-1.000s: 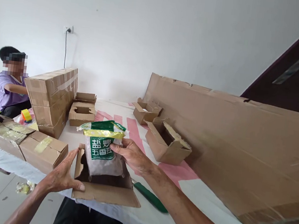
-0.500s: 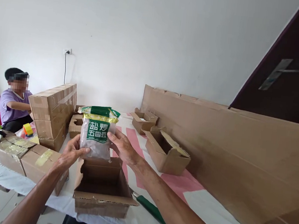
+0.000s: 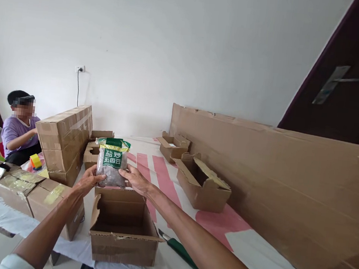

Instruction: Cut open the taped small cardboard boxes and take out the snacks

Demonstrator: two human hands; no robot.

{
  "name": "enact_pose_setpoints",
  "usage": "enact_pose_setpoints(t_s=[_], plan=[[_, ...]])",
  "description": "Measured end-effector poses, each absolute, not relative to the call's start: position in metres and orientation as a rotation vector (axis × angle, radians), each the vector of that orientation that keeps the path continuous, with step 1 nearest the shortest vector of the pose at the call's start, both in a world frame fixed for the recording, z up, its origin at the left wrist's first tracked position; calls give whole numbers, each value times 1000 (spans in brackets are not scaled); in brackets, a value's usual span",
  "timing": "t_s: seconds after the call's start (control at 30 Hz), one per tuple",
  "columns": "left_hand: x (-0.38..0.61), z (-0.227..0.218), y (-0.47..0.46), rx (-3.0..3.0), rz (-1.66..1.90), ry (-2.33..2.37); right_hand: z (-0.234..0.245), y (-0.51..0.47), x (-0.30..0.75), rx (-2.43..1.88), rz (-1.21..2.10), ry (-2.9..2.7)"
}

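Both my hands hold a snack bag (image 3: 111, 163) upright at arm's length, above the far edge of an open cardboard box (image 3: 123, 227). The bag is clear with dark contents, a green label with white characters and a green and gold top. My left hand (image 3: 89, 180) grips its lower left side, and my right hand (image 3: 134, 178) grips its lower right side. The box stands open and looks hollow inside, at the near edge of the table (image 3: 251, 246).
A sealed taped box (image 3: 56, 202) lies left of the open one, and a green-handled tool (image 3: 182, 251) lies to its right. A stack of cartons (image 3: 64, 138), more open boxes (image 3: 202, 184) and a long cardboard sheet (image 3: 274, 180) surround them. Another person (image 3: 20, 127) sits far left.
The bag has come up out of the open box and moved away from me. My left hand left the box flap and took hold of the bag's side.
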State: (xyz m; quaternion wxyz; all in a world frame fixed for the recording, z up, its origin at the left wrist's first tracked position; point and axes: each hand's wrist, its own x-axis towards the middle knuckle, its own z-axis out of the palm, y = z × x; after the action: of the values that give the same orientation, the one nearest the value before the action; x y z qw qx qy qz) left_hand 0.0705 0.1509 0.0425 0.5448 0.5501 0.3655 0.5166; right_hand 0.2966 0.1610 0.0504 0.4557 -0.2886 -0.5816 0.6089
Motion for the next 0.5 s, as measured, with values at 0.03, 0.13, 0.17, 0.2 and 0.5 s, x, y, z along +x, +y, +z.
enact_pose_setpoints(t_s=[0.03, 0.13, 0.17, 0.2, 0.5], plan=[[70, 41, 152, 1297, 1218, 868, 48, 162, 296, -714, 1511, -1431], [69, 36, 154, 1280, 1202, 851, 43, 167, 296, -728, 1525, -1423], [69, 34, 155, 1278, 1202, 842, 41, 168, 296, -735, 1528, -1423], [69, 33, 155, 1277, 1203, 834, 40, 169, 296, -742, 1531, -1423], [70, 34, 156, 1313, 1193, 839, 36, 176, 293, -727, 1432, -1483]])
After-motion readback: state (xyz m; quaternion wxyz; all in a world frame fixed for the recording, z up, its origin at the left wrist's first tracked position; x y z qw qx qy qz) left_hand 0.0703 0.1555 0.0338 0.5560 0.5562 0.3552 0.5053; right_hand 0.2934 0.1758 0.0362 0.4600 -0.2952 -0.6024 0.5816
